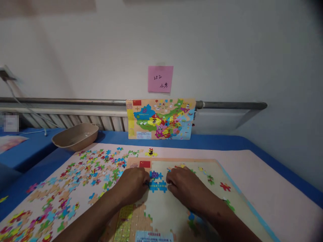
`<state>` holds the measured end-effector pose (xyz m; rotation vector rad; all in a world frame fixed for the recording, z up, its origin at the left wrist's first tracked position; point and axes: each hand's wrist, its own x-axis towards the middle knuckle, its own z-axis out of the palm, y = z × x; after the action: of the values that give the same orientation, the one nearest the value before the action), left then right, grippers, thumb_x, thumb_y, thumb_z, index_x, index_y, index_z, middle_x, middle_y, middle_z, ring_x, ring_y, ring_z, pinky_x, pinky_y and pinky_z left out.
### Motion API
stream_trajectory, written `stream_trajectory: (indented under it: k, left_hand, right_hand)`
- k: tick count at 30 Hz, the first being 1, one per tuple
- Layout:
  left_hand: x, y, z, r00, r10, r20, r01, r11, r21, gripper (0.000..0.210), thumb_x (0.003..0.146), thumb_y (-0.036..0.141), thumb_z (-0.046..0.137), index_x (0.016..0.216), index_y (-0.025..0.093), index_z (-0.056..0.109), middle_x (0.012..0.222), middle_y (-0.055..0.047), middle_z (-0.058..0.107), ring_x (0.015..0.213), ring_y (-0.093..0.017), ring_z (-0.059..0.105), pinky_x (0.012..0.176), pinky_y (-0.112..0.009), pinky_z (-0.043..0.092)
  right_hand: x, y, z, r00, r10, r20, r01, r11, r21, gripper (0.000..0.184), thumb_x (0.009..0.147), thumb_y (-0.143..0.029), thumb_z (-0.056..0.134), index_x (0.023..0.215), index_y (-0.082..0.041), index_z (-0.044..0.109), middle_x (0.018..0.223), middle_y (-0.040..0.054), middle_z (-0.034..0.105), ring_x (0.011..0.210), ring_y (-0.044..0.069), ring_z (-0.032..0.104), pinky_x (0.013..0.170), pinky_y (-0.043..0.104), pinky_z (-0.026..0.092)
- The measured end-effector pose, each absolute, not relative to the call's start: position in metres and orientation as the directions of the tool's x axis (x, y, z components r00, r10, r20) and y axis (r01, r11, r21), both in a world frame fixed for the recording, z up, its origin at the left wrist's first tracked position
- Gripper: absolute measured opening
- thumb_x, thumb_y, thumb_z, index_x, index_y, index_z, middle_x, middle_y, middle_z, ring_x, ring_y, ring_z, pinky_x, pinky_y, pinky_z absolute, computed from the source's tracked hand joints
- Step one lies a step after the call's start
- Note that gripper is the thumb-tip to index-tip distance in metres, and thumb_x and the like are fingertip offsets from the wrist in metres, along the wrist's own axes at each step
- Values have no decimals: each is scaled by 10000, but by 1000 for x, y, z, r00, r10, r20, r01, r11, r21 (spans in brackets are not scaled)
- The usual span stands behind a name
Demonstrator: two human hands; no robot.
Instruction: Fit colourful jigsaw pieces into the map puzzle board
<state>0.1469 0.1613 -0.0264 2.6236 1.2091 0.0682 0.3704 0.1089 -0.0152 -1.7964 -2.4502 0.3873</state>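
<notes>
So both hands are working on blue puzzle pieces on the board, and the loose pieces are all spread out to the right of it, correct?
Not quite. The head view shows the loose pieces spread to the left of the puzzle board, not the right. The rest holds: the left hand and right hand both rest at the blue pieces on the board.
</notes>
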Motion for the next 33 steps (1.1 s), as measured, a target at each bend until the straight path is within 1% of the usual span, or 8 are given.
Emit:
stream_trajectory:
  k: [2, 4, 8, 15, 21, 27, 30, 33]
  left_hand:
    - [146, 161, -28, 661, 748, -66, 736, -628, 252, 137, 746, 172, 563, 763, 238, 681, 881, -31, 731, 871, -225, 668, 687, -304, 365]
    - [145, 161, -29, 669, 740, -68, 728, -635, 257, 150, 756, 181, 562, 782, 246, 694, 888, -25, 732, 875, -222, 670, 689, -301, 372]
    - [146, 161, -29, 680, 730, -74, 720, -645, 257, 152, 760, 183, 563, 778, 249, 699, 872, -24, 725, 863, -219, 669, 680, -299, 376]
    - [148, 159, -30, 671, 737, -79, 730, -638, 245, 136, 766, 171, 594, 797, 248, 701, 905, -26, 735, 889, -232, 682, 694, -296, 410]
    - [148, 159, -35, 674, 735, -77, 728, -643, 236, 126, 768, 161, 593, 778, 240, 690, 910, -28, 735, 891, -232, 688, 700, -296, 418]
    - [151, 157, -33, 672, 736, -79, 731, -644, 225, 118, 766, 163, 582, 749, 230, 678, 887, -34, 732, 875, -238, 692, 699, -307, 406]
    - [151, 156, -32, 664, 743, -83, 740, -635, 222, 136, 767, 162, 577, 771, 236, 690, 899, -34, 739, 880, -243, 697, 689, -306, 400]
    - [150, 157, -32, 658, 748, -81, 744, -630, 222, 135, 765, 168, 579, 782, 239, 693, 903, -34, 742, 886, -245, 696, 681, -305, 398]
  right_hand:
    - [369, 107, -18, -309, 949, -68, 916, 277, -291, 69, 794, -130, 583, 779, -197, 579, 837, 27, 631, 858, 206, 544, 785, 336, 278]
    - [370, 106, -20, -316, 948, -48, 901, 284, -327, 80, 772, -120, 580, 783, -198, 574, 829, 22, 618, 828, 197, 525, 758, 324, 279]
    - [369, 105, -22, -329, 944, -20, 886, 301, -352, 94, 766, -107, 578, 773, -200, 568, 816, 20, 606, 798, 189, 507, 709, 315, 266]
    - [369, 107, -21, -335, 942, -32, 893, 306, -330, 118, 800, -88, 611, 763, -196, 578, 830, 22, 620, 805, 193, 527, 710, 314, 285]
    - [370, 109, -25, -364, 931, -21, 889, 340, -306, 133, 852, -72, 602, 796, -192, 595, 877, 31, 632, 855, 203, 556, 767, 318, 322]
    - [366, 110, -24, -372, 927, -39, 891, 345, -295, 168, 891, -55, 585, 777, -177, 580, 862, 29, 630, 872, 196, 570, 867, 326, 345]
    - [365, 110, -23, -350, 936, -39, 900, 324, -291, 170, 872, -51, 597, 764, -180, 571, 838, 19, 627, 837, 189, 556, 827, 318, 339]
    - [364, 110, -23, -330, 943, -31, 913, 311, -263, 177, 873, -51, 595, 753, -177, 563, 819, 16, 630, 818, 186, 550, 797, 313, 331]
